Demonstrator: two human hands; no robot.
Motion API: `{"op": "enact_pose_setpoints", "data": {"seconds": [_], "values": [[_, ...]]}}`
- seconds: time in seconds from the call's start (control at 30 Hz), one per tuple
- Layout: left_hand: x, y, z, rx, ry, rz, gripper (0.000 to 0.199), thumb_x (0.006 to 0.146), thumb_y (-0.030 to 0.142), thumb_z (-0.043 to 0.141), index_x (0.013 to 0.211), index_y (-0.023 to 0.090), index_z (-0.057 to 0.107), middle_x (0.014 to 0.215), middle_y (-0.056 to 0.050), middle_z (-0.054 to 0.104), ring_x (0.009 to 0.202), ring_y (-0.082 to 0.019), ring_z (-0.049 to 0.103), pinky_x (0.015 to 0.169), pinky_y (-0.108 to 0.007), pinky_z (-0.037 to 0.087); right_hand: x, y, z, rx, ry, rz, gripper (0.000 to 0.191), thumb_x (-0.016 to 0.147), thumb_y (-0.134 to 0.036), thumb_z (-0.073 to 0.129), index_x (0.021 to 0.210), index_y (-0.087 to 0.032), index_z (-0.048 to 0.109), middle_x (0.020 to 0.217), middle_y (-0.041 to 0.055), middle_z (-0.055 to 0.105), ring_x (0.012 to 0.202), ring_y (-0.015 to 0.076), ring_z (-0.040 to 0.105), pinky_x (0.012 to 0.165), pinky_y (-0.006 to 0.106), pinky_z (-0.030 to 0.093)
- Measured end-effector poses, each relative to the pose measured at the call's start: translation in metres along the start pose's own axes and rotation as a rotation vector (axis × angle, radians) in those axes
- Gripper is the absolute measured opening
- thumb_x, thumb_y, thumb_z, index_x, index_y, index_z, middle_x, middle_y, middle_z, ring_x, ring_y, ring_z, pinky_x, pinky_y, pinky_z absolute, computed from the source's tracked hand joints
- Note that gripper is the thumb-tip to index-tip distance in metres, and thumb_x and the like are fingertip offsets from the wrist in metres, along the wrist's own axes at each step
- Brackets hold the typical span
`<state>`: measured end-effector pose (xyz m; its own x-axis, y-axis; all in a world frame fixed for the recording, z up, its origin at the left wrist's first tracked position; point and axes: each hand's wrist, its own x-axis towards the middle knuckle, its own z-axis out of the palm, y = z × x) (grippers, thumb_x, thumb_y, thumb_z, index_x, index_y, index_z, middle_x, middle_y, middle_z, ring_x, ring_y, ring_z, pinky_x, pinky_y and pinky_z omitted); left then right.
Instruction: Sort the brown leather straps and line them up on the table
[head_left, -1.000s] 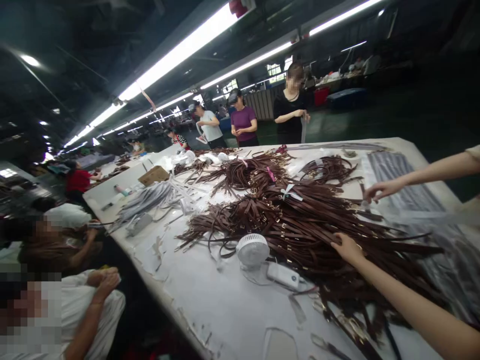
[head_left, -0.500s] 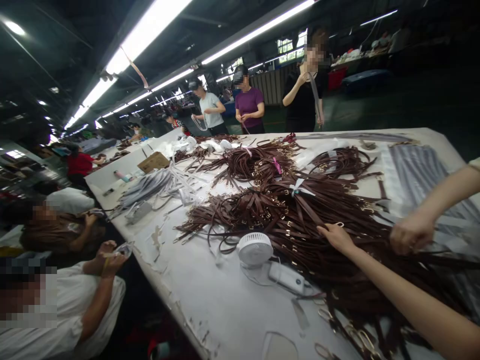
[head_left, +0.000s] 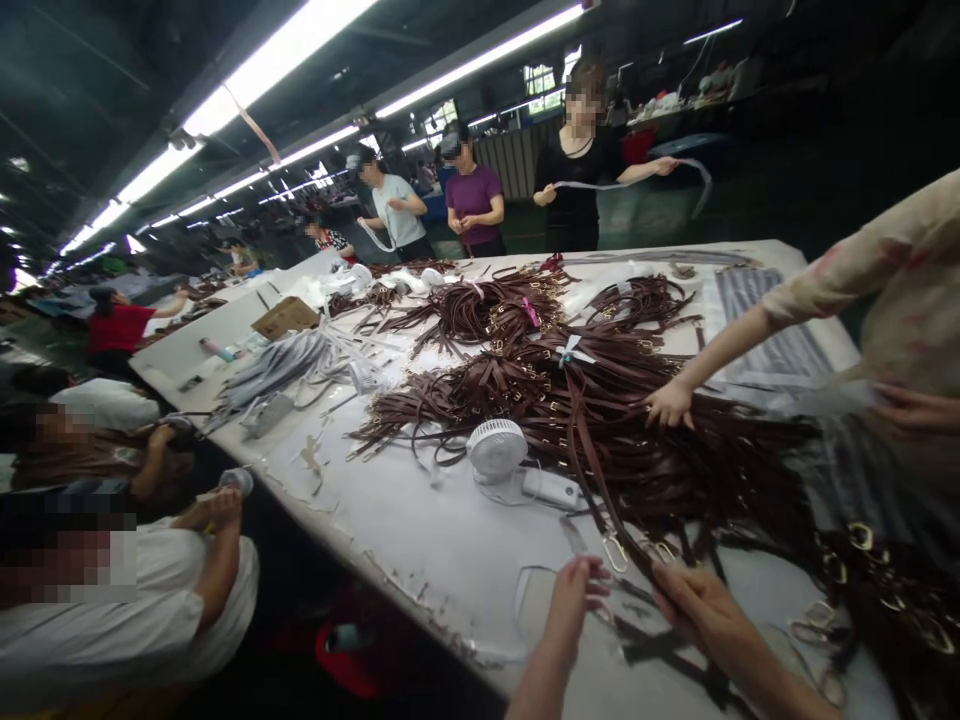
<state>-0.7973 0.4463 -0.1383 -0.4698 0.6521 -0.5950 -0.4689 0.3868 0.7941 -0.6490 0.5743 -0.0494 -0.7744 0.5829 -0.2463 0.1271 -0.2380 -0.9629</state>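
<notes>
My right hand is closed on a dark brown leather strap, which runs up toward the heap. A gold oval ring hangs on the strap near that hand. Just to the left, my left hand is raised over the table, fingers apart and slightly curled, holding nothing that I can see. Beyond both hands spreads a large heap of brown straps with gold buckles and hooks. A white tie binds one bundle.
A small white fan stands on the table beside a white device. At the right, a co-worker's hand rests on the heap. Grey straps and a cardboard box lie farther left. Several people work around the table.
My right hand has drawn back from the heap with the strap, and my left hand has come into view. The co-worker's hand has moved left across the heap.
</notes>
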Motion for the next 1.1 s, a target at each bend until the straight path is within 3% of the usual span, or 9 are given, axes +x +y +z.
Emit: {"op": "enact_pose_setpoints", "data": {"seconds": [0.13, 0.27, 0.37, 0.47, 0.63, 0.77, 0.9, 1.0, 1.1], "values": [[-0.021, 0.041, 0.030, -0.330, -0.261, -0.041, 0.074, 0.080, 0.078, 0.054, 0.120, 0.015, 0.063, 0.105, -0.012, 0.071, 0.079, -0.017, 0.065, 0.072, -0.027, 0.045, -0.067, 0.015, 0.013, 0.020, -0.115, 0.116, 0.067, 0.071, -0.090, 0.046, 0.048, -0.028, 0.054, 0.032, -0.0035, 0.020, 0.030, 0.0083, 0.011, 0.035, 0.023, 0.008], [-0.077, 0.062, 0.053, -0.498, -0.463, -0.084, 0.067, 0.091, 0.069, 0.049, 0.119, 0.011, 0.067, 0.095, -0.012, 0.071, 0.076, -0.017, 0.065, 0.070, -0.027, 0.047, -0.110, -0.002, 0.021, 0.239, -0.295, 0.107, 0.065, 0.073, -0.088, 0.049, 0.049, -0.029, 0.060, 0.031, -0.0031, 0.021, 0.027, 0.0086, 0.014, 0.032, 0.024, 0.010], [-0.117, 0.075, 0.055, -0.635, -0.517, -0.082, 0.061, 0.097, 0.062, 0.043, 0.121, 0.011, 0.067, 0.106, -0.014, 0.072, 0.089, -0.018, 0.068, 0.079, -0.029, 0.052, -0.121, -0.022, 0.029, 0.511, -0.224, 0.065, 0.055, 0.085, -0.073, 0.054, 0.062, -0.025, 0.069, 0.038, -0.0025, 0.030, 0.036, 0.0102, 0.028, 0.039, 0.026, 0.025], [-0.140, 0.089, 0.046, -0.723, -0.361, 0.015, 0.034, 0.103, 0.039, 0.046, 0.116, 0.017, 0.068, 0.105, -0.007, 0.073, 0.087, -0.012, 0.068, 0.079, -0.023, 0.053, -0.120, -0.028, 0.027, 0.643, -0.242, 0.051, 0.039, 0.089, -0.056, 0.062, 0.089, -0.018, 0.074, 0.054, -0.0012, 0.047, 0.048, 0.0105, 0.042, 0.052, 0.026, 0.042], [-0.153, 0.093, 0.028, -0.652, -0.084, 0.262, 0.015, 0.096, 0.024, 0.061, 0.105, 0.016, 0.070, 0.108, -0.006, 0.075, 0.087, -0.010, 0.070, 0.079, -0.020, 0.054, -0.124, -0.005, 0.014, 0.649, -0.402, 0.148, 0.045, 0.085, -0.043, 0.067, 0.120, -0.015, 0.068, 0.080, 0.0038, 0.064, 0.066, 0.0146, 0.059, 0.063, 0.027, 0.051], [-0.162, 0.098, 0.004, -0.689, 0.132, 0.407, 0.010, 0.094, 0.013, 0.061, 0.099, 0.013, 0.070, 0.095, -0.004, 0.076, 0.080, -0.010, 0.071, 0.080, -0.023, 0.057, -0.134, 0.011, -0.005, 0.333, -0.558, 0.166, 0.034, 0.090, -0.041, 0.068, 0.105, -0.011, 0.072, 0.057, -0.0008, 0.058, 0.048, 0.0102, 0.051, 0.057, 0.025, 0.044], [-0.178, 0.122, -0.046, -0.782, 0.493, 0.569, 0.020, 0.099, 0.005, 0.048, 0.099, 0.012, 0.066, 0.083, 0.002, 0.075, 0.073, -0.005, 0.068, 0.076, -0.018, 0.055, -0.148, 0.014, -0.045, 0.078, -0.655, 0.207, 0.036, 0.097, -0.043, 0.059, 0.094, -0.009, 0.073, 0.054, 0.0010, 0.060, 0.049, 0.0095, 0.053, 0.056, 0.023, 0.037], [-0.187, 0.136, -0.083, -0.788, 0.657, 0.671, 0.018, 0.102, 0.008, 0.047, 0.106, 0.014, 0.063, 0.081, 0.008, 0.073, 0.075, 0.000, 0.065, 0.078, -0.011, 0.052, -0.160, 0.015, -0.073, 0.134, -0.655, 0.219, 0.031, 0.095, -0.038, 0.061, 0.096, -0.010, 0.074, 0.062, 0.0028, 0.067, 0.051, 0.0115, 0.057, 0.056, 0.024, 0.039], [-0.188, 0.130, -0.098, -0.752, 0.744, 0.689, 0.013, 0.100, 0.009, 0.051, 0.108, 0.011, 0.062, 0.082, 0.006, 0.073, 0.079, -0.001, 0.066, 0.078, -0.011, 0.052, -0.168, 0.016, -0.080, 0.363, -0.516, 0.179, 0.024, 0.092, -0.035, 0.063, 0.092, -0.013, 0.074, 0.054, -0.0014, 0.062, 0.043, 0.0103, 0.051, 0.049, 0.023, 0.036]]}}
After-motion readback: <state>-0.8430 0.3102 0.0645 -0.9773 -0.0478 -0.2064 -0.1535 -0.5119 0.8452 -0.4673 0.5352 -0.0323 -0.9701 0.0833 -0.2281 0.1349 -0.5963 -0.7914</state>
